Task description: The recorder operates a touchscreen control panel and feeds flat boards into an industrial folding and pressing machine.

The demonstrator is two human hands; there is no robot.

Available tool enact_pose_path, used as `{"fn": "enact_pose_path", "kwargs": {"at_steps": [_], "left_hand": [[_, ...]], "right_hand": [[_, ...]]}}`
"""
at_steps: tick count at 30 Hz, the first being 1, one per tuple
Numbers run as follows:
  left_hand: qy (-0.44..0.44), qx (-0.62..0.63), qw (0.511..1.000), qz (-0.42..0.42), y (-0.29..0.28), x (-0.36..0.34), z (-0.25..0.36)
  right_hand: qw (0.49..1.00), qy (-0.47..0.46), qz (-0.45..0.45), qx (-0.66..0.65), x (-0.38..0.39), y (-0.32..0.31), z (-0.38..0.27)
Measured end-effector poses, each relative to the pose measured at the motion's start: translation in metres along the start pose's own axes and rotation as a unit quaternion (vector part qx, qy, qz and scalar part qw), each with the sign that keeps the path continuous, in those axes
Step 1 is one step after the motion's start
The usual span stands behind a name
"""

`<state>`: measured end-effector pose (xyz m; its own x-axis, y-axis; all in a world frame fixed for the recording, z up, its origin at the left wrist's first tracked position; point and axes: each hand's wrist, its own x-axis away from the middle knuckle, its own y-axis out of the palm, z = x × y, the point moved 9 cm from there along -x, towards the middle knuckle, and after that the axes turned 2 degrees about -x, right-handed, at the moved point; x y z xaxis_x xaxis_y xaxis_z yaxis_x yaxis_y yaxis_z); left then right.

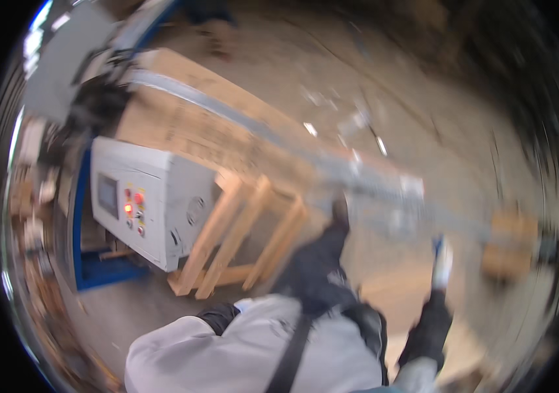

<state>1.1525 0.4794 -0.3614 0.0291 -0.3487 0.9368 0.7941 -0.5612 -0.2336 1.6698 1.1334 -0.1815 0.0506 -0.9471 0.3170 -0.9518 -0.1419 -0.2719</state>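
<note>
My right hand [443, 263], in a white and blue glove, reaches out at the right past a black cuff. It hangs over a pale, smeared surface beside a long grey metal strip [378, 180]. Motion blur hides its fingers and anything they might hold. Of my left hand [245, 304] only a small pale-blue patch shows, beyond the black cuff at my waist; its fingers are hidden against my grey top. Nearest to it lies a wooden pallet-like frame [217, 229] of light slats, on the floor at the left.
A white control box [134, 190] with a small screen and lit red buttons stands at the left on a blue metal frame [106, 275]. Behind it runs a long cardboard box [194, 124]. A brown block [510, 242] sits at the far right. Bright scraps [358, 121] litter the floor.
</note>
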Motion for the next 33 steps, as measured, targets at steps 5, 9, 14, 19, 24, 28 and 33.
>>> {"fn": "enact_pose_path", "kwargs": {"at_steps": [5, 9, 14, 19, 24, 28, 33], "left_hand": [[0.045, 0.022, 0.983, 0.179, -0.248, -0.059, 0.253], [0.053, 0.13, 0.925, 0.354, -0.444, -0.01, 0.348], [0.083, 0.18, 0.887, 0.417, -0.573, -0.028, 0.404], [-0.066, 0.124, 0.915, 0.378, -0.561, -0.077, 0.376], [-0.224, 0.235, 0.916, 0.236, -0.548, -0.093, 0.415], [-0.218, 0.293, 0.909, 0.2, -0.597, -0.088, 0.476], [-0.237, 0.407, 0.844, 0.255, -0.659, -0.132, 0.501]], "right_hand": [[0.978, 0.109, -0.03, -0.175, -0.055, -0.031, 0.124], [0.921, 0.361, -0.105, 0.1, -0.061, 0.076, 0.162], [0.894, 0.376, -0.171, 0.176, -0.165, 0.157, 0.07], [0.871, 0.342, -0.24, 0.259, -0.342, 0.227, 0.017], [0.934, 0.229, -0.222, 0.164, -0.652, 0.334, -0.115], [0.951, 0.107, -0.27, 0.109, -0.806, 0.47, -0.292], [0.937, 0.008, -0.324, 0.129, -0.899, 0.639, -0.419]]}}
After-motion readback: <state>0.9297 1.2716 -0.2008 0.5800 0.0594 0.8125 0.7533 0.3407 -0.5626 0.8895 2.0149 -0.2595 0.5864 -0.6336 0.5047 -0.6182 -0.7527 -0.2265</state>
